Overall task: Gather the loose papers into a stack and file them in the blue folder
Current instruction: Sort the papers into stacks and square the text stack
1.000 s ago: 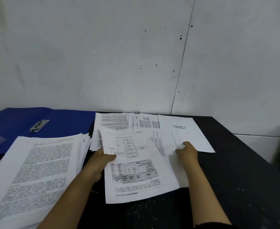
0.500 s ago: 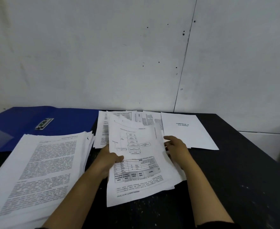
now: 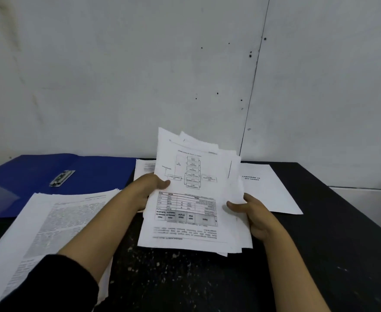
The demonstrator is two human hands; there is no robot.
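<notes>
A loose bundle of printed sheets (image 3: 191,199) is tilted up off the table, its top page showing a diagram and a table upside down. My left hand (image 3: 147,188) grips its left edge, thumb on top. My right hand (image 3: 250,212) grips its right edge. The edges of the bundle are uneven. A thick stack of text pages (image 3: 50,233) lies at the left. The open blue folder (image 3: 95,172) with its metal clip (image 3: 62,177) lies behind that stack. A title sheet (image 3: 268,190) and another printed page (image 3: 143,168) stay flat on the table behind the bundle.
The black table (image 3: 331,255) is speckled with white flecks in front of me. A grey wall (image 3: 140,75) rises directly behind the table. The table's right edge drops off near a pale ledge (image 3: 365,199).
Both hands have closed on the spread sheets and lifted them off the table into a tilted bundle. The camera has moved closer.
</notes>
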